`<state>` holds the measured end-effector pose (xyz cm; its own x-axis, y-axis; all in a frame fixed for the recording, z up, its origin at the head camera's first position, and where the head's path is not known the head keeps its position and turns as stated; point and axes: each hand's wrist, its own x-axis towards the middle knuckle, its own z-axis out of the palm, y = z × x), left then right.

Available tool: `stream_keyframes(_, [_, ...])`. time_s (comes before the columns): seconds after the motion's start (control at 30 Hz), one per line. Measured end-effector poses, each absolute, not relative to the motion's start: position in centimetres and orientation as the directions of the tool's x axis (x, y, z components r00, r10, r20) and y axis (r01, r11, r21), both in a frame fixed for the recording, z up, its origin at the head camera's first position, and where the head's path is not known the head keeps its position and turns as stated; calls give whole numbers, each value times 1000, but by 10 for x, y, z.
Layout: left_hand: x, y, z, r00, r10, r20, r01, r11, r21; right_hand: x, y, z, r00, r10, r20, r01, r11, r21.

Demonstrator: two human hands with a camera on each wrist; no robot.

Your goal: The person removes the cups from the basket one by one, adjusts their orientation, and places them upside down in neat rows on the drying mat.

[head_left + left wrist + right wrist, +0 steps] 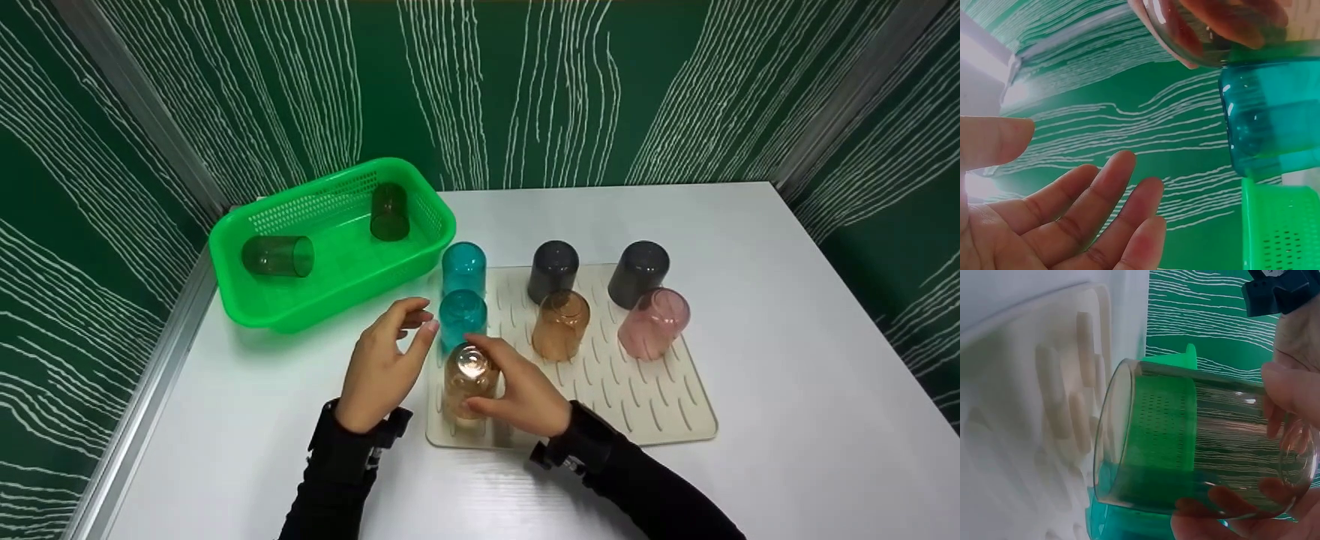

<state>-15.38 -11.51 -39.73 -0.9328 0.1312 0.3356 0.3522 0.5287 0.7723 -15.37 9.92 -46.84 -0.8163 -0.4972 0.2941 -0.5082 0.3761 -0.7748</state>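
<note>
In the head view my right hand (529, 394) holds a pale amber drinking glass (459, 384), bottom up, over the front left corner of a cream drying mat (615, 405). The right wrist view shows the thumb and fingers around the closed end of this glass (1168, 439), its rim facing the mat; whether they touch I cannot tell. My left hand (382, 367), empty with fingers spread and slightly bent, hovers left of the held glass and beside a teal glass (461, 311). Its palm and loose fingers (1109, 185) show in the left wrist view.
Upside down on the mat stand another teal glass (464, 262), two dark glasses (555, 270), an amber glass (561, 330) and a pink glass (651, 330). Behind left, a green basket (360, 289) holds two dark glasses (276, 256) lying on their sides. Patterned green walls enclose the white table.
</note>
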Motion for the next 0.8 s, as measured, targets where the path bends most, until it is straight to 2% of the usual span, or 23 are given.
stream_keyframes(0.8, [-156,-115,-399,-937,134,324,344,520,781,-151,95,-478,-818,-534,213,-484,440,-756])
